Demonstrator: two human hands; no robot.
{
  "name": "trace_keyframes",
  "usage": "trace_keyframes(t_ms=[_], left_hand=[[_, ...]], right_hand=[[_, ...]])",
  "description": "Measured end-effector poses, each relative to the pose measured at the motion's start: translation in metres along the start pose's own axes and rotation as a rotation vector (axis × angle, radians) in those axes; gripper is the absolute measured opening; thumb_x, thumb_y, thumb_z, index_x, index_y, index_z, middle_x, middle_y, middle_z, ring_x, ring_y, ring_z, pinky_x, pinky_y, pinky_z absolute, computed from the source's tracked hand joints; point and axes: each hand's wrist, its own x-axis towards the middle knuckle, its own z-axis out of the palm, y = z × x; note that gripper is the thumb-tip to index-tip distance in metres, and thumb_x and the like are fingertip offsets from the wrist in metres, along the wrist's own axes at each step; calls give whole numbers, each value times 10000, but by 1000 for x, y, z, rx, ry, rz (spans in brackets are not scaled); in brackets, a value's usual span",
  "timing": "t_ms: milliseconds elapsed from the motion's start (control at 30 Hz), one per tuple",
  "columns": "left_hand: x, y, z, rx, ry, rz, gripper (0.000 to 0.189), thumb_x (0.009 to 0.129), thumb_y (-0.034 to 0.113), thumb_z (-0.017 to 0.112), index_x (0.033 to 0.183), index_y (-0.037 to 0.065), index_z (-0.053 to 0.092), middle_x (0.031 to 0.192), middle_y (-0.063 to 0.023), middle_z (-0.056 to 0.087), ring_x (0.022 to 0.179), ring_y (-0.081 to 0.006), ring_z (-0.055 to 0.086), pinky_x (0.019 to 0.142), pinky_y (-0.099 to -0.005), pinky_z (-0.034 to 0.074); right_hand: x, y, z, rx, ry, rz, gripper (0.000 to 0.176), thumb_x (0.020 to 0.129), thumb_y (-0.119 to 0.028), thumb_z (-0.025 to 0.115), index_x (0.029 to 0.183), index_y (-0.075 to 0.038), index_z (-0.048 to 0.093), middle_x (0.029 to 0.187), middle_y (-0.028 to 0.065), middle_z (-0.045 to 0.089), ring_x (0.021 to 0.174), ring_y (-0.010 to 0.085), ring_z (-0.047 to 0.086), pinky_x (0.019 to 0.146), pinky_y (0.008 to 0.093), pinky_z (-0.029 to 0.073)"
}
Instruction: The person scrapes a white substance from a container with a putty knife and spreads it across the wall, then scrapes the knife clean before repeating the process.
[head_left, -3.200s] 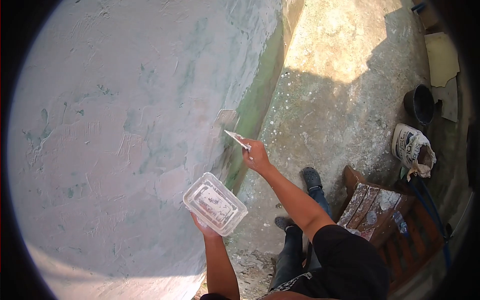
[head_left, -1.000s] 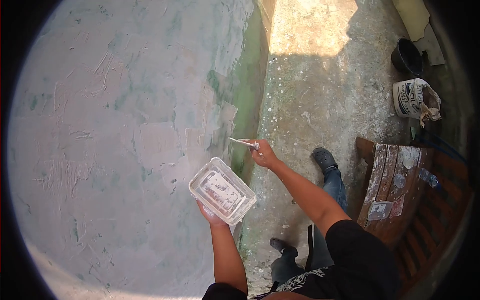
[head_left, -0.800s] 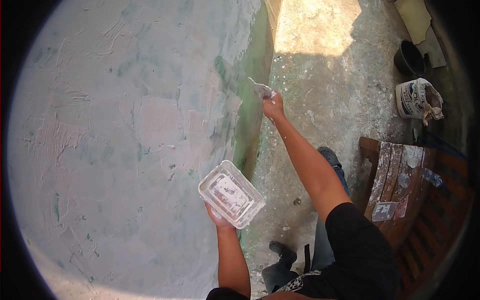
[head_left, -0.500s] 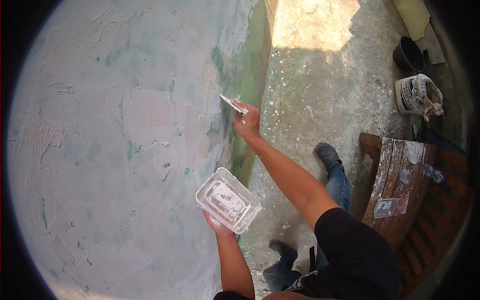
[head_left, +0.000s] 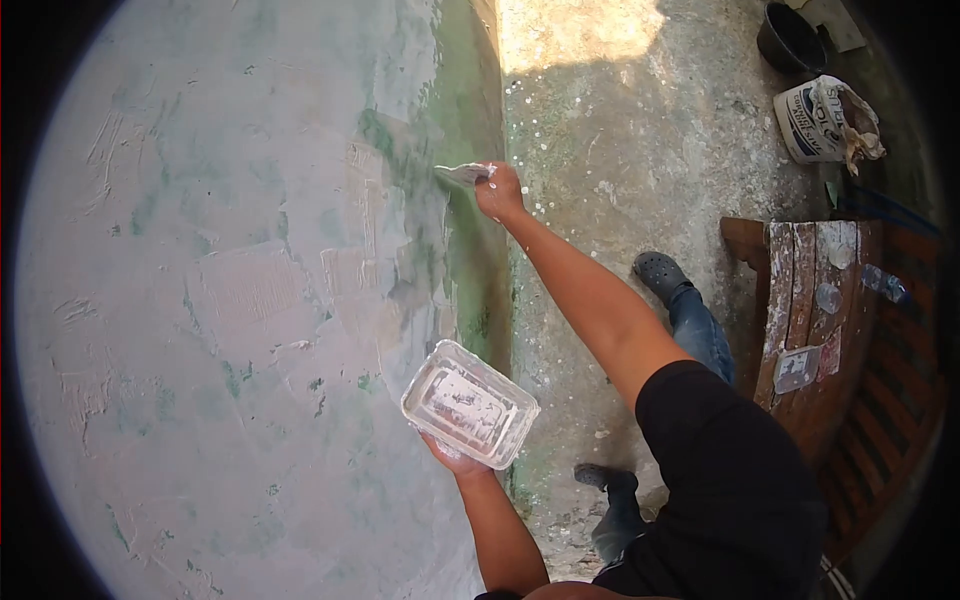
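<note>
My right hand (head_left: 500, 192) is closed around a putty knife (head_left: 460, 174), its blade pointing left at the wall's green lower strip (head_left: 468, 95). Grey-white putty smears stain the blade and my fingers. Under a clear rectangular plastic tub (head_left: 492, 375), my left hand (head_left: 455, 457) grips the base, most of its fingers hidden. White putty residue coats the tub's bottom and sides. The wall (head_left: 240, 310) beside both hands carries a thin greyish-white coat with trowel ridges and green patches showing through.
White splatters dot the concrete floor (head_left: 600, 150), where my dark shoe (head_left: 660, 277) stands. A wooden bench (head_left: 785, 275) on the right holds a small clear tub (head_left: 797, 369) and a plastic bottle (head_left: 885, 284). Beyond it are an opened printed sack (head_left: 812, 122) and a black bucket (head_left: 788, 42).
The view has shifted along the wall. My right hand has moved the putty knife over the green strip, and its blade lies flatter. The tub stays in my left hand.
</note>
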Motion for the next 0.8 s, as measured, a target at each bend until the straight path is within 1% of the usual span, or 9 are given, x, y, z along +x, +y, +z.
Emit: trace_keyframes(t_ms=[267, 367, 433, 467, 533, 600, 667, 733, 800], left_hand=[[-5, -1, -38, 10, 3, -21, 634, 951, 569, 429, 1407, 130, 465, 1415, -111, 495, 1249, -359, 515, 1009, -554, 455], [-7, 3, -44, -79, 28, -66, 632, 948, 561, 438, 1412, 132, 460, 1426, -115, 484, 1248, -368, 513, 1006, -562, 453], [-6, 8, -52, -92, 8, -66, 627, 947, 556, 444, 1408, 131, 466, 1424, -118, 486, 1248, -370, 512, 1006, -561, 452], [-7, 10, -55, -78, -3, -61, 627, 947, 556, 444, 1408, 131, 466, 1424, -118, 486, 1248, -370, 512, 1006, -561, 452], [-9, 10, -64, -23, -30, -43, 625, 946, 556, 448, 1403, 131, 473, 1419, -116, 493, 1250, -371, 511, 1011, -560, 449], [-6, 7, -74, -17, -81, -36, 621, 947, 553, 448, 1398, 126, 479, 1410, -116, 501, 1246, -369, 515, 1008, -562, 451], [-9, 3, -88, -71, -109, 13, 629, 949, 558, 445, 1402, 122, 472, 1409, -115, 502, 1240, -367, 521, 1006, -564, 452], [-13, 5, -108, -135, -38, -16, 630, 951, 561, 439, 1402, 121, 470, 1409, -117, 501, 1238, -367, 522, 1006, -563, 452], [-31, -12, -125, -254, 26, -32, 632, 954, 564, 433, 1403, 120, 468, 1409, -119, 500, 1237, -367, 523, 1006, -562, 452]], right_hand=[[-145, 12, 7, 151, -84, -222, 309, 738, 79, 516, 913, -57, 731, 930, 172, 708, 898, 366, 669, 826, 397, 529], [-206, 42, 16, 184, -86, -317, 251, 724, 7, 567, 878, -104, 732, 880, 144, 712, 824, 367, 664, 788, 443, 524], [-215, 61, 12, 176, -429, -323, 278, 743, -11, 554, 943, -92, 728, 888, 159, 708, 804, 363, 666, 756, 417, 519], [-211, 65, 13, 190, -418, -328, 278, 743, -11, 554, 943, -92, 728, 888, 159, 708, 804, 363, 666, 756, 417, 519], [-185, 65, 12, 305, -309, 89, 277, 784, -46, 548, 1004, -74, 716, 875, 169, 701, 776, 336, 670, 709, 392, 504], [-150, 66, 15, 350, -166, 225, 279, 825, -8, 532, 1047, -24, 701, 922, 117, 734, 860, 199, 684, 765, 315, 500], [-133, 46, 13, 358, -66, 255, 287, 829, -31, 553, 1082, -32, 689, 902, 137, 723, 834, 205, 680, 742, 320, 496], [-142, 25, 22, 152, -224, 179, 348, 795, -6, 555, 1121, -28, 673, 895, 167, 706, 801, 273, 680, 730, 351, 506], [-201, 31, 52, 65, 74, -442, 393, 725, -2, 556, 1100, -27, 671, 809, 237, 632, 764, 404, 634, 692, 434, 497]])
